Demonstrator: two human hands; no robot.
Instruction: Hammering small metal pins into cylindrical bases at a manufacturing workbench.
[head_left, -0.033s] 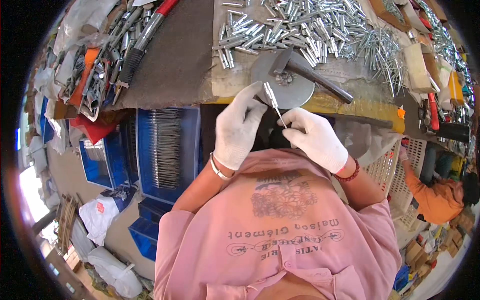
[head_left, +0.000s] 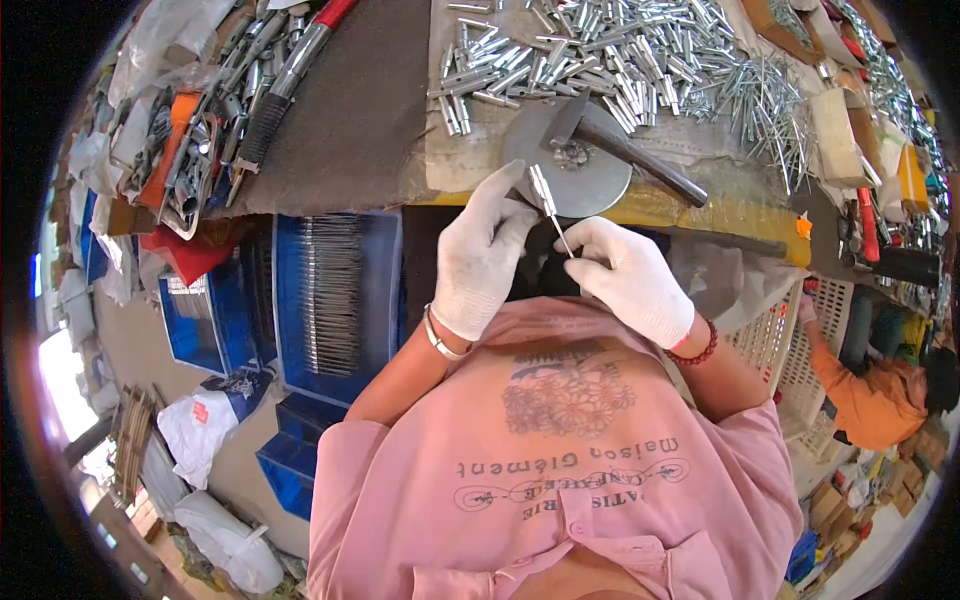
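Observation:
Both my hands wear white knit gloves and are raised before the bench edge. Pinched between the thumb and fingers of my right hand (head_left: 632,280) is a thin metal rod (head_left: 562,237). A shiny metal sleeve (head_left: 541,188) sits at the rod's upper end, tilted up to the left. My left hand (head_left: 480,265) is beside the sleeve, index finger stretched upward and thumb apart from it; I see no grip on the piece. Just beyond, a hammer (head_left: 630,155) with a dark handle lies across a round grey metal plate (head_left: 600,197).
A heap of metal sleeves (head_left: 590,60) and a pile of thin rods (head_left: 775,120) cover the bench. Hand tools (head_left: 195,150) crowd the left. Below stands a blue bin (head_left: 385,300) of rods. At right, a person in orange (head_left: 870,400) is near white crates (head_left: 800,360).
My left hand has shifted very slightly to the right. My right hand and the rod with its sleeve stay practically in place.

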